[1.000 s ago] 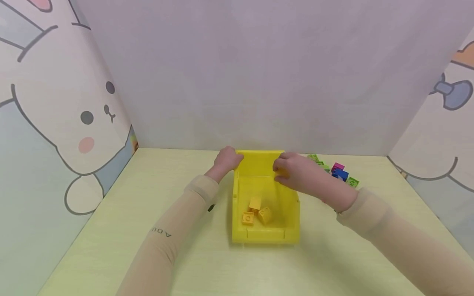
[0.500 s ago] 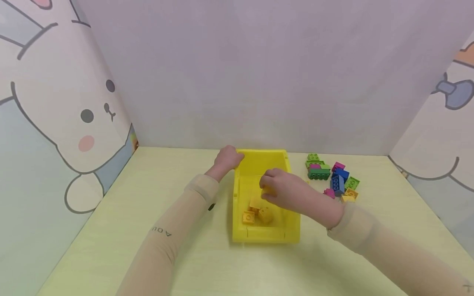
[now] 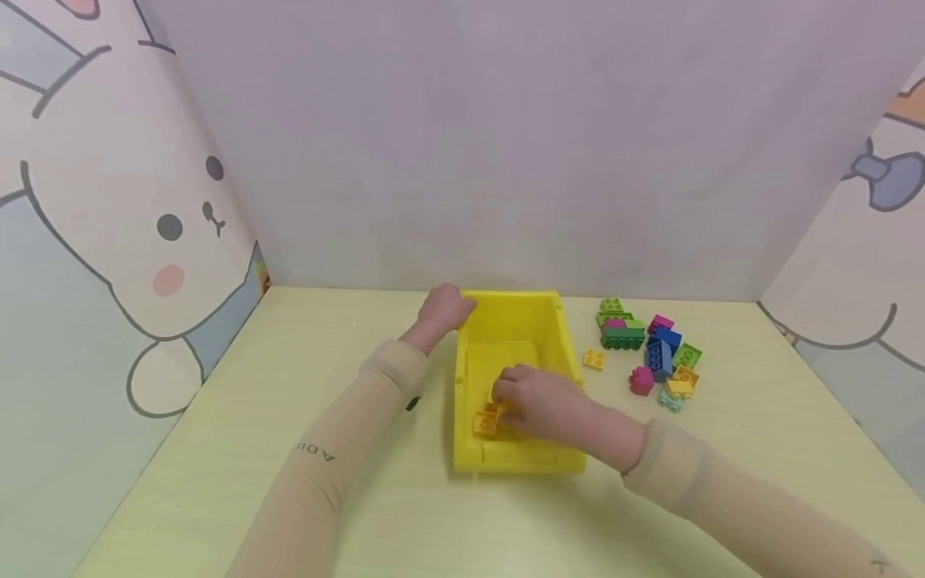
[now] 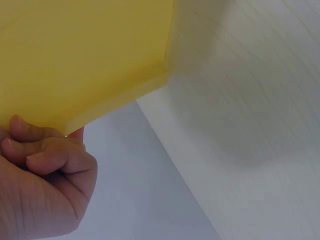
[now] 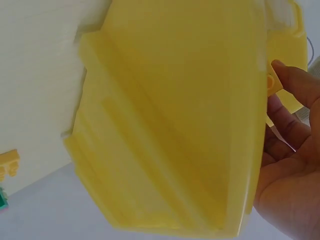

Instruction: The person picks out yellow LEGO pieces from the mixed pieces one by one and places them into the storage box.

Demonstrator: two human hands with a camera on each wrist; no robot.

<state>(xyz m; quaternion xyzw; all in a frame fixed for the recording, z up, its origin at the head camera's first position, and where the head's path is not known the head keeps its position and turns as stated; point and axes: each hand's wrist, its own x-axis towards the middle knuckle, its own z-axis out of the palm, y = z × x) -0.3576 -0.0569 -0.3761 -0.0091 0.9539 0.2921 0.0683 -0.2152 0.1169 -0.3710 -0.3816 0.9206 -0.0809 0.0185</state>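
A yellow plastic bin (image 3: 509, 311) stands on the table with its low front edge towards me. My left hand (image 3: 442, 310) grips the rim at its far left corner; the left wrist view shows curled fingers (image 4: 67, 156) at the bin's edge. Down inside the bin, near the front, is my right hand (image 3: 549, 408). In the right wrist view it pinches a yellow toy building brick (image 5: 273, 84) between thumb and fingers, partly hidden by the bin wall. Beside those fingers, on the bin floor, lies another yellow brick (image 3: 485, 423); others there are mostly covered by the hand.
Right of the bin several loose bricks lie on the table, among them a dark green one (image 3: 623, 338), a blue one (image 3: 659, 360), a magenta one (image 3: 641, 380) and a flat yellow one (image 3: 593, 360). A small dark object (image 3: 413, 404) shows beside the left sleeve.
My right hand has moved from the bin's far right side down and towards me to its front part, carrying the yellow brick. The left hand stays on the rim.
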